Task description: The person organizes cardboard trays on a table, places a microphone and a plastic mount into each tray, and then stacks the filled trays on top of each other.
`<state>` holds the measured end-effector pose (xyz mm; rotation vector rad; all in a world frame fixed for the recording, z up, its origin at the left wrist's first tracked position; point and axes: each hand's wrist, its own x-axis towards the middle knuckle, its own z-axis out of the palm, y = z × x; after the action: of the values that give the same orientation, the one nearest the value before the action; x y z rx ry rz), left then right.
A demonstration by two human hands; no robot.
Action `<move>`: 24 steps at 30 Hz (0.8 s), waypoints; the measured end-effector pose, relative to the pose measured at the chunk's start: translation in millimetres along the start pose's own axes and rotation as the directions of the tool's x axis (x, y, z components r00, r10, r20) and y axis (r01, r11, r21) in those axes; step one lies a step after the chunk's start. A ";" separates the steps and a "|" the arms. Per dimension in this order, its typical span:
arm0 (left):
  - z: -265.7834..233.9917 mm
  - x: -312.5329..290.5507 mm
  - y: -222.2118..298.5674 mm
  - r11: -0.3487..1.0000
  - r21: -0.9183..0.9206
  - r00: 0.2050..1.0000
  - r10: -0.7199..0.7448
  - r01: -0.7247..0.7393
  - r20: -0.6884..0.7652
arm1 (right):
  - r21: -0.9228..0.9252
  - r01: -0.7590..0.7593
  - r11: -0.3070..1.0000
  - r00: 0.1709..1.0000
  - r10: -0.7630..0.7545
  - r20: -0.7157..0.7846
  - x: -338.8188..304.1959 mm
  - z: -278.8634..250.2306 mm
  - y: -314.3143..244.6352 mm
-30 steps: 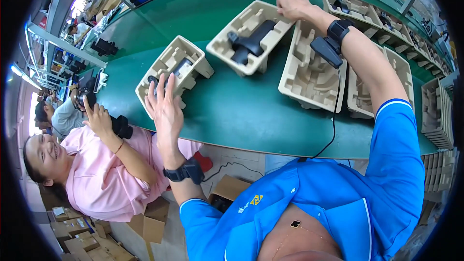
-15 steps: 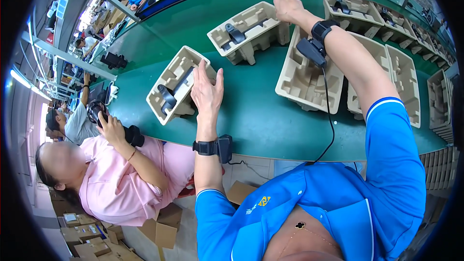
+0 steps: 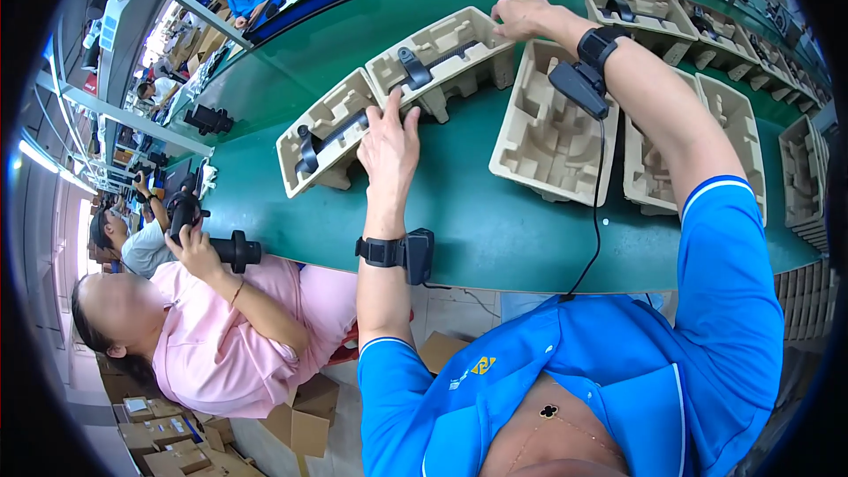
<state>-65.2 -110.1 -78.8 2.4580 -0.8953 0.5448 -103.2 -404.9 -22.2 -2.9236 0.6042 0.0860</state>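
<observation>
Two beige moulded pulp trays, a left tray [image 3: 290, 143] and a middle tray [image 3: 481, 55], stand end to end on the green bench, their ends touching or nearly so. Each has a black curved clamp-like part [image 3: 415, 69] and a dark ribbed strip lying in it. My left hand [image 3: 389, 146] is open, fingers stretched out at the near side where the trays meet. The fingertips seem to touch the tray rims. At the right end of the middle tray, my right hand [image 3: 526, 19] has its fingers closed on the corner; some fingertips are hidden.
Right of the middle tray stand vacant pulp trays [image 3: 505, 159], with stacked ones [image 3: 804, 177] at the right edge. A row of loaded trays [image 3: 649, 28] runs along the back right. A co-worker in pink [image 3: 230, 336] sits at left, holding a black cylindrical device [image 3: 238, 252]. A cable [image 3: 599, 230] hangs from my right wrist.
The left tray has moved away from me and turned, and now meets the middle tray. The middle tray has shifted slightly left, with my right hand at its corner. My left hand has moved slightly right.
</observation>
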 end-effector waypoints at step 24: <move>133.0 122.5 88.2 0.822 -0.155 0.824 0.562 -0.548 0.070 | 0.593 -0.390 0.704 0.707 0.642 -0.297 -440.5 24.1 237.2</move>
<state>-10.9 -302.7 -99.6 2.1044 -1.6655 0.5178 -602.2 -444.6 -40.6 -2.1615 1.3279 -0.6692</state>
